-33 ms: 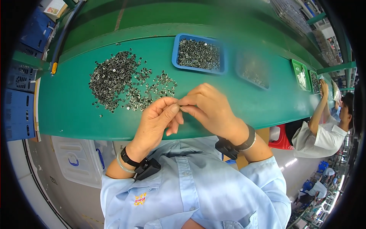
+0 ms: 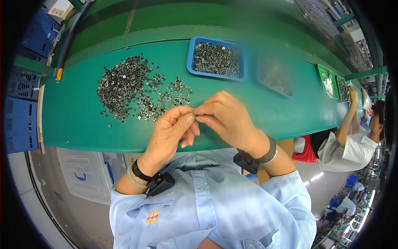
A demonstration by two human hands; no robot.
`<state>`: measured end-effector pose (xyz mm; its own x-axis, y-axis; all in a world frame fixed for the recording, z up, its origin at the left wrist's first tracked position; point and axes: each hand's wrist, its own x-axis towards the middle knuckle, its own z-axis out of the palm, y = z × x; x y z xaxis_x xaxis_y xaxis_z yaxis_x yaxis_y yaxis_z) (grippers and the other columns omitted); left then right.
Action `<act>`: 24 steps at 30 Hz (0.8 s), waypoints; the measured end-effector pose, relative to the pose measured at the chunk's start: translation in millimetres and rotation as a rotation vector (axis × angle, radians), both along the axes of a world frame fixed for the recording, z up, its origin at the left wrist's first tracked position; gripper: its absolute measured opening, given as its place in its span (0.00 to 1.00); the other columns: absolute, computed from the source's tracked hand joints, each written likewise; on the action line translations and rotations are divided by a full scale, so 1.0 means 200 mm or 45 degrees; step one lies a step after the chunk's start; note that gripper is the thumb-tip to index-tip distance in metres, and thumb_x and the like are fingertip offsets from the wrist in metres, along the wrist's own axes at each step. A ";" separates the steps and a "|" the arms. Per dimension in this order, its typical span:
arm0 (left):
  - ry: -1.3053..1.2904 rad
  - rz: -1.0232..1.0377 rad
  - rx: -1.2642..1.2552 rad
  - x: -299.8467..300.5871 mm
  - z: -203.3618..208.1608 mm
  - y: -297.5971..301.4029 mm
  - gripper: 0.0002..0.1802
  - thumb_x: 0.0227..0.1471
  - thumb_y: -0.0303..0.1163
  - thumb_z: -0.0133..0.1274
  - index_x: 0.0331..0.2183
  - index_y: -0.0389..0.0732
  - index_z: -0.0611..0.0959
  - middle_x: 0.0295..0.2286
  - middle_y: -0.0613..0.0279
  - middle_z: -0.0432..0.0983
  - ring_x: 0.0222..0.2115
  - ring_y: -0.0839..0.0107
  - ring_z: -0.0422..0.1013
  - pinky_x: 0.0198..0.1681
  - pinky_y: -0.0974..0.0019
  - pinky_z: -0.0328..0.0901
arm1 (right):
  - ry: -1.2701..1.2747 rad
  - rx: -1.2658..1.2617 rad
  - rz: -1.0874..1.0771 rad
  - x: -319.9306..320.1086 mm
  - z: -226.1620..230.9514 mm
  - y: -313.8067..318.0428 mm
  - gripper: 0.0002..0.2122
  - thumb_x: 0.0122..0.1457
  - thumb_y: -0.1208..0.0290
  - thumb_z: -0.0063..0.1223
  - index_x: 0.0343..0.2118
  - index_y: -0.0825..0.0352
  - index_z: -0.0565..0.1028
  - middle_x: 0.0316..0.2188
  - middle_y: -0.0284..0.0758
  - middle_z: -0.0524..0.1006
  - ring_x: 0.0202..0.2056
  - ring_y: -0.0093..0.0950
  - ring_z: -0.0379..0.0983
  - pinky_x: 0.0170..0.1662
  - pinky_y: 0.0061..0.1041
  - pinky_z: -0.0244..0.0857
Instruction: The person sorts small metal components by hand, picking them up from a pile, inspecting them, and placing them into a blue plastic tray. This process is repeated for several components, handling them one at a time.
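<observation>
My left hand (image 2: 172, 132) and my right hand (image 2: 230, 118) meet over the table's near part, thumbs and fingertips pinched together. Whatever sits between the fingertips is too small and covered to make out. Just beyond my left hand lies a looser spread of small, shiny metal pieces (image 2: 150, 108). It runs into a large heap of similar small black-and-silver pieces (image 2: 122, 85) on the left. Past my right hand, a blue tray (image 2: 190, 58) holds many of the same kind of pieces.
The green table (image 2: 74, 120) has a raised far edge. Right of the blue tray is a blurred tray (image 2: 275, 79) of small pieces; a green tray (image 2: 325, 81) stands farther right. A person (image 2: 352, 145) sits at the right end. A lidded clear bin (image 2: 85, 174) stands below left.
</observation>
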<state>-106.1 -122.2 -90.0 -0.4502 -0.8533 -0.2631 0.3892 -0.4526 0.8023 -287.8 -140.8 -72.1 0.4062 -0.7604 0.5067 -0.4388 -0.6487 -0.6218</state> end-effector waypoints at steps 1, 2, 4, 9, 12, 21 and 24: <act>-0.005 0.000 -0.002 0.00 0.00 0.00 0.09 0.58 0.32 0.44 0.36 0.36 0.73 0.22 0.64 0.72 0.16 0.82 0.65 0.16 0.79 0.56 | -0.005 -0.002 0.000 0.00 -0.01 0.01 0.10 0.42 0.77 0.61 0.30 0.64 0.75 0.27 0.31 0.73 0.28 0.31 0.69 0.29 0.27 0.63; -0.002 0.003 -0.019 0.00 0.00 0.01 0.09 0.58 0.32 0.44 0.36 0.36 0.73 0.22 0.63 0.72 0.16 0.81 0.65 0.16 0.79 0.56 | -0.028 0.005 -0.012 0.00 -0.01 0.02 0.10 0.43 0.77 0.61 0.30 0.64 0.75 0.27 0.31 0.73 0.29 0.30 0.69 0.29 0.27 0.63; 0.007 0.011 -0.053 0.00 0.00 0.01 0.09 0.59 0.32 0.43 0.36 0.36 0.73 0.22 0.63 0.72 0.17 0.81 0.65 0.16 0.79 0.56 | -0.073 0.021 -0.034 0.00 -0.03 0.03 0.10 0.43 0.77 0.61 0.30 0.64 0.75 0.27 0.31 0.74 0.29 0.30 0.70 0.30 0.26 0.64; -0.049 0.021 -0.069 -0.01 0.00 0.02 0.10 0.59 0.32 0.43 0.36 0.36 0.73 0.22 0.63 0.72 0.17 0.81 0.65 0.16 0.79 0.57 | -0.107 -0.014 -0.036 0.00 -0.04 0.05 0.10 0.43 0.78 0.61 0.30 0.64 0.75 0.27 0.31 0.74 0.28 0.30 0.70 0.29 0.26 0.64; -0.042 0.054 -0.080 -0.01 0.01 0.03 0.10 0.59 0.32 0.43 0.36 0.35 0.73 0.22 0.62 0.72 0.17 0.80 0.65 0.16 0.79 0.57 | -0.112 -0.038 -0.024 0.00 -0.04 0.04 0.09 0.44 0.78 0.59 0.31 0.65 0.74 0.27 0.31 0.73 0.28 0.29 0.70 0.29 0.27 0.64; 0.014 0.034 -0.052 0.00 0.03 0.02 0.08 0.58 0.31 0.45 0.35 0.36 0.73 0.22 0.62 0.72 0.17 0.80 0.65 0.17 0.78 0.57 | -0.109 -0.073 -0.045 0.01 -0.03 0.04 0.10 0.42 0.79 0.61 0.30 0.64 0.75 0.26 0.32 0.74 0.28 0.30 0.71 0.28 0.25 0.64; 0.122 0.026 0.016 -0.01 0.01 0.01 0.07 0.57 0.32 0.46 0.33 0.37 0.73 0.21 0.63 0.72 0.17 0.80 0.65 0.17 0.78 0.57 | -0.120 -0.046 -0.071 0.02 -0.04 0.05 0.10 0.42 0.79 0.61 0.29 0.64 0.74 0.26 0.32 0.73 0.28 0.30 0.71 0.28 0.26 0.65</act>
<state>-107.2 -120.2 -87.6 -0.4565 -0.8593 -0.2306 0.4730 -0.4539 0.7551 -283.9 -130.5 -79.1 0.3132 -0.7610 0.5681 -0.4155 -0.6477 -0.6386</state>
